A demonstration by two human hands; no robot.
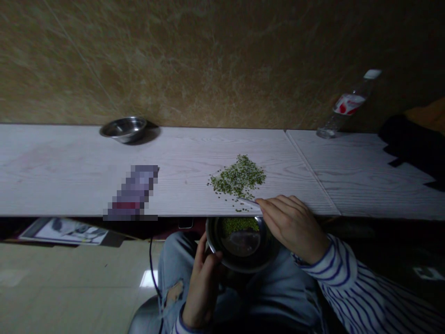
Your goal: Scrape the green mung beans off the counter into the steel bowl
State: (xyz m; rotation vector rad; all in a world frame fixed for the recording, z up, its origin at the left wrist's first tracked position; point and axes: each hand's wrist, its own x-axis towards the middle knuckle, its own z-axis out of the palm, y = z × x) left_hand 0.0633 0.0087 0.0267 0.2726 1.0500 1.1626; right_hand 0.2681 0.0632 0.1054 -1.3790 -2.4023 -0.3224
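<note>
Striped R sleeve [351, 273] is nearest cam., lower R. Items, L to R: small steel dish [127, 130] at rear of desk [62, 171], near wall [174, 55]; pixelated purple item [134, 190] at front edge, prob. set aside to keep both away from the beans.

L hand [205, 273]: grip closed on L rim of steel bowl [243, 268], prob. to steady it. Bowl is over the lap [278, 292], just below desk edge, w/ green beans [239, 225] inside; position prob. puts its mouth under the edge. Loose beans [239, 176] lie spread on desk, a few strays nr. edge.

R hand [292, 222]: grip pinched on thin pale tool [247, 202], held low, prob. to keep it close to desk; tip is at near side of loose beans. Tool type can't be confirmed in dim light.

Far R: clear bottle [349, 103], white cap, red/white label, at rear; then dark cloth-like item [413, 144].

Surface: pale wood-grain, w/ joint line R of beans. Room: printed sheet [69, 232] below desk, L; tiled floor [69, 287]; dark cable [153, 269]; marbled brown wall behind.
</note>
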